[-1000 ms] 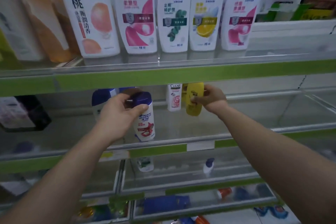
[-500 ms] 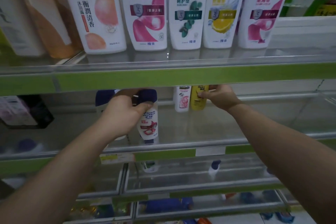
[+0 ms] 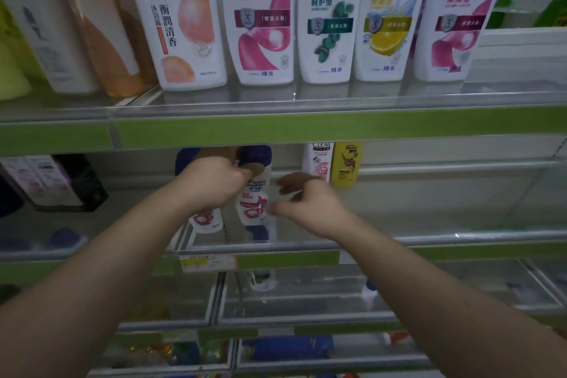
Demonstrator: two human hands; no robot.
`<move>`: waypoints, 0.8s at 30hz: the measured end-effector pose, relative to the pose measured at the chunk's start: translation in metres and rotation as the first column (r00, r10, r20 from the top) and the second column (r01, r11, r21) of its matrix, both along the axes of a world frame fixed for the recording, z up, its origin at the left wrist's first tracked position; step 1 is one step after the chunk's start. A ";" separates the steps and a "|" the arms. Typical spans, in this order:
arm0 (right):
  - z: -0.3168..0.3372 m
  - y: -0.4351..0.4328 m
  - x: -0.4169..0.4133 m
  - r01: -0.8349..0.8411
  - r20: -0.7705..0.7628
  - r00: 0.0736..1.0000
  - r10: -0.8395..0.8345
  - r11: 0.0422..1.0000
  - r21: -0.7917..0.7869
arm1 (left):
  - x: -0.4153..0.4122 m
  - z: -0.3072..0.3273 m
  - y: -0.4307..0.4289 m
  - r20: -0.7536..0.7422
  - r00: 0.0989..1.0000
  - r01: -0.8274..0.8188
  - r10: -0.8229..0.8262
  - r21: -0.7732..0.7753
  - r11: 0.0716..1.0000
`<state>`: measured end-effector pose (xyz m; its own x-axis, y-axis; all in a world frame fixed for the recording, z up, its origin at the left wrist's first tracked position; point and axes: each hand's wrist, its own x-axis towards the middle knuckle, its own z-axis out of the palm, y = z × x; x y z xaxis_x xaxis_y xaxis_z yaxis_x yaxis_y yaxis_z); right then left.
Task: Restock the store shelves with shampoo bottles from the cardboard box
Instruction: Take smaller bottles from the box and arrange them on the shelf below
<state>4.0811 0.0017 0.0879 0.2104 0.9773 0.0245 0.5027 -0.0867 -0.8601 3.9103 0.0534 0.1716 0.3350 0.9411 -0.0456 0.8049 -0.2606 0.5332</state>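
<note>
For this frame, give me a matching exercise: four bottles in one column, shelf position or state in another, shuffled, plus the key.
Column 1
1. lemon-label bottle
2. yellow bottle
3. blue-capped bottle
4. peach-label bottle

Column 2
A. middle shelf, held near its cap by the left hand
B. top shelf, between a green-leaf bottle and a pink bottle
C. top shelf, just left of the Head & Shoulders row
D. middle shelf at the back, right of the CLEAR bottle

Pairs: 1-B, 2-D, 3-A, 4-C
</note>
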 end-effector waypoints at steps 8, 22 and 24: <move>-0.016 0.021 -0.031 0.018 0.041 0.999 -0.020 0.998 0.056 | -0.001 0.010 -0.002 -0.333 0.943 0.024 0.020 0.127 0.992; -0.023 0.022 -0.043 0.047 0.061 0.997 -0.054 0.993 0.112 | -0.025 -0.001 -0.005 -0.228 0.973 0.082 0.028 0.457 0.886; -0.025 0.023 -0.046 0.049 0.046 0.997 -0.054 0.994 0.094 | -0.033 -0.004 -0.005 -0.150 0.987 0.025 0.055 0.486 0.874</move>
